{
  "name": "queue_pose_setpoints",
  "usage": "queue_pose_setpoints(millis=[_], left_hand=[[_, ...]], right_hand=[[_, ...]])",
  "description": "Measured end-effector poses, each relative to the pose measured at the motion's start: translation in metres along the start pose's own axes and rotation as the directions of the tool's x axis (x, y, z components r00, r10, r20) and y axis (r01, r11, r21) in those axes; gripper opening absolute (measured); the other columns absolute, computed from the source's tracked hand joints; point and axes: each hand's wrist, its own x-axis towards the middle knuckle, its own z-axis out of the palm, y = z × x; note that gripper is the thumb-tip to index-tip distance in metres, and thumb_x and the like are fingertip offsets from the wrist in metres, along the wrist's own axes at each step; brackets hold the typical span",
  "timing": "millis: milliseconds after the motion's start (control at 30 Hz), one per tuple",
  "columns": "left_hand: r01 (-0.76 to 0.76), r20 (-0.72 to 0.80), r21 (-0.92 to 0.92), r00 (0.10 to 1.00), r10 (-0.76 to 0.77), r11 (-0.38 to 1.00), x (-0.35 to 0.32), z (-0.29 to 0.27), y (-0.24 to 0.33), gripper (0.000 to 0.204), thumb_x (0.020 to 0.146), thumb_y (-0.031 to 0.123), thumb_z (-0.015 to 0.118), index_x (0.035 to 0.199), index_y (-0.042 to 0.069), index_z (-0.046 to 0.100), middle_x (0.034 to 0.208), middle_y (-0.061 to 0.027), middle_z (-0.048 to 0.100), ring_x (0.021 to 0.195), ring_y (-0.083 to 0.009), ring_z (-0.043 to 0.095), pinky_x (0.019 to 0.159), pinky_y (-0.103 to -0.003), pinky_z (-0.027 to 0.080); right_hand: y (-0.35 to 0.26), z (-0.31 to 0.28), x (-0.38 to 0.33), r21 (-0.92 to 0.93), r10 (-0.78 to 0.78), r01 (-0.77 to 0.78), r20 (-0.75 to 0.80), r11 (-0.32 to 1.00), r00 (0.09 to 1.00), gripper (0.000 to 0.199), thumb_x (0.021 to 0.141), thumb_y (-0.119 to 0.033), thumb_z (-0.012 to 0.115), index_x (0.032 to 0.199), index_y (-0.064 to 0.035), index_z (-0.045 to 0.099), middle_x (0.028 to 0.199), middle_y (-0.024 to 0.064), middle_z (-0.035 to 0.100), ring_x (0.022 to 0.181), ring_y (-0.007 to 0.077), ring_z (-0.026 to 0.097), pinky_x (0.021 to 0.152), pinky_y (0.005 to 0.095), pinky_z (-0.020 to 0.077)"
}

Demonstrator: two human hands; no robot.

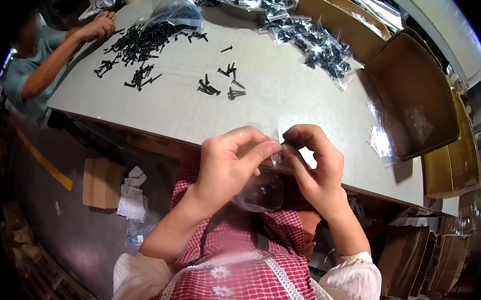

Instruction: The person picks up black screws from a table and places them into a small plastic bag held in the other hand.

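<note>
Many filled bags [321, 50] look done; loose screws [141, 43] remain; left hand [226, 161] and right hand [321, 169] pinch 1 clear bag [260, 192].

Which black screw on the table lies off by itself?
The single screw right of the big pile, beyond the small clusters; the others lie bunched or close to neighbours.
</note>
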Motion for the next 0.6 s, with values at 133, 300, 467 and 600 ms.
queue_pose_setpoints(millis=[133, 300, 467, 600], left_hand=[[0.006, -0.023, -0.089, 1.0, -0.009, 0.996, -0.001, 0.003, -0.005, 0.012, 0.099, 0.008, 0.073, 0.106, -0.002, 0.077, 0.085, -0.0027, 0.077, 0.075, -0.0061, 0.069, 0.06, -0.022, 0.056], [-0.046, -0.036, 0.05, 0.998, 0.048, 0.998, -0.001, -0.002, -0.005, 0.009, 0.097, 0.006, 0.075, 0.098, -0.002, 0.074, 0.084, -0.0036, 0.076, 0.077, -0.0059, 0.069, 0.064, -0.022, 0.055], [-0.135, -0.039, -0.078, 0.99, 0.133, 0.988, -0.002, -0.003, -0.012, 0.008, 0.097, 0.005, 0.075, 0.094, -0.003, 0.072, 0.082, -0.003, 0.075, 0.075, -0.0058, 0.067, 0.066, -0.022, 0.053], [-0.094, -0.022, -0.258, 0.996, 0.091, 0.962, -0.003, -0.003, -0.013, 0.007, 0.098, 0.004, 0.074, 0.097, -0.003, 0.072, 0.084, -0.003, 0.074, 0.075, -0.0063, 0.066, 0.068, -0.022, 0.053]], right_hand=[[0.005, 0.0, 0.001, 0.07, 0.03, -0.03, 0.01, 0.997, 1.0, 0.026, 0.089, 0.006, 0.07, 0.114, 0.0022, 0.066, 0.101, 0.0162, 0.07, 0.09, 0.0289, 0.073, 0.079, 0.0364, 0.0577], [-0.004, 0.005, -0.002, -0.055, -0.131, 0.135, 0.069, 0.989, 0.989, 0.033, 0.088, 0.004, 0.07, 0.121, 0.0033, 0.065, 0.111, 0.0202, 0.067, 0.096, 0.0349, 0.071, 0.081, 0.0391, 0.058], [-0.01, 0.013, -0.007, -0.006, -0.129, 0.129, 0.048, 0.992, 0.99, 0.036, 0.088, 0.006, 0.071, 0.124, 0.0033, 0.067, 0.103, 0.0185, 0.069, 0.089, 0.0336, 0.072, 0.078, 0.0369, 0.058], [-0.008, 0.017, -0.01, 0.143, 0.007, -0.01, 0.023, 0.99, 1.0, 0.029, 0.093, 0.004, 0.069, 0.122, 0.0041, 0.068, 0.1, 0.0166, 0.073, 0.089, 0.0248, 0.074, 0.079, 0.0322, 0.0583]])
